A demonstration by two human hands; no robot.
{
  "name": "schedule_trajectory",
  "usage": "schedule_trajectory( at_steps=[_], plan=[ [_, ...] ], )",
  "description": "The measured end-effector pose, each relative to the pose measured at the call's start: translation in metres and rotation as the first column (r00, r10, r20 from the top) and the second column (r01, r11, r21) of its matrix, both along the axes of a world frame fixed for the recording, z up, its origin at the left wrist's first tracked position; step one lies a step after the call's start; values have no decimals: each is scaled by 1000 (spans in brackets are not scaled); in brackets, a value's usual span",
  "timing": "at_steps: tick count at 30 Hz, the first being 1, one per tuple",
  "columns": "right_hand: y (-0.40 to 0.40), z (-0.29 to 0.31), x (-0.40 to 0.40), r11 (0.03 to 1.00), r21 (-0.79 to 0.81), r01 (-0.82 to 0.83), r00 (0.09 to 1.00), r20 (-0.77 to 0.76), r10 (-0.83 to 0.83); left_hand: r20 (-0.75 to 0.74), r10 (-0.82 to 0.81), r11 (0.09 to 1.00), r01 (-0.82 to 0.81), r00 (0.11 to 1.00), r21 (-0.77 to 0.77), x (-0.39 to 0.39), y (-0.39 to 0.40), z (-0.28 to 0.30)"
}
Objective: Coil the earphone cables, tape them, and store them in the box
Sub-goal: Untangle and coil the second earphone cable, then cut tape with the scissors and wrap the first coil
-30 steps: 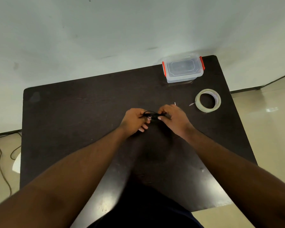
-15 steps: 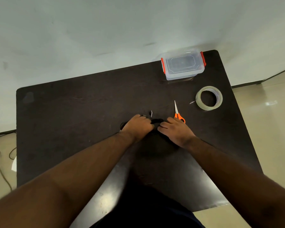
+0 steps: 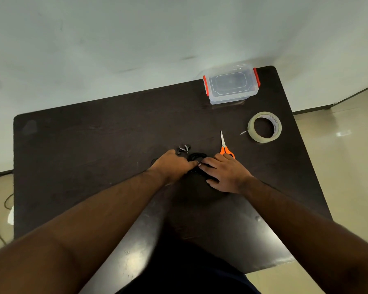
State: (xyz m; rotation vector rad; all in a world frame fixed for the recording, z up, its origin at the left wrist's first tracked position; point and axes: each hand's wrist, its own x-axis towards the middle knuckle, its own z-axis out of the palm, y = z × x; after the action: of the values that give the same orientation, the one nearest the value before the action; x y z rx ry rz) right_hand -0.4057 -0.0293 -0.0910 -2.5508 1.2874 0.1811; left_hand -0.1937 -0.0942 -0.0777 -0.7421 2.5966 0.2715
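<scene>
Head view: left hand [image 3: 174,164] and right hand [image 3: 223,170] pressed on black earphone cable [image 3: 197,157], fingers loosely bent (actual grasp impossible to tell). Earbuds [image 3: 184,149] just beyond; orange scissors [image 3: 224,146] beside right hand.

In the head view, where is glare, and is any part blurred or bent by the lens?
Head view: glare patches on the table near its front edge and on the floor at right; forearms at the bottom edge look soft; table edges splay from wide-angle distortion; black cable is hard to separate from the dark top.
</scene>
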Motion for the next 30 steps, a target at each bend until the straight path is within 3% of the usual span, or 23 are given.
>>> schedule_trajectory(
  at_steps=[6,12,15,18,23,26,30],
  plan=[
    [2,1,-3,994,-35,103,994,46,-102,-32,96,990,-92,995,105,-5,-5,4],
    [-6,15,-22,931,-167,324,943,128,-306,-292,218,976,-208,931,64,-23,-18,12],
    [-13,22,-42,825,-241,511,856,226,-464,-380,321,947,-306,868,100,-44,-21,13],
    [-18,27,-69,679,-296,671,741,267,-616,-449,499,866,-440,742,235,-70,-27,14],
    [-28,26,-97,567,-175,805,582,47,-812,-459,675,737,-553,578,388,-113,-41,15],
    [-33,19,-98,561,-84,824,561,-17,-827,-419,662,749,-549,621,370,-138,-49,10],
    [-33,9,-92,547,-60,835,549,49,-834,-307,647,755,-529,698,387,-159,-50,-7]
  ],
)
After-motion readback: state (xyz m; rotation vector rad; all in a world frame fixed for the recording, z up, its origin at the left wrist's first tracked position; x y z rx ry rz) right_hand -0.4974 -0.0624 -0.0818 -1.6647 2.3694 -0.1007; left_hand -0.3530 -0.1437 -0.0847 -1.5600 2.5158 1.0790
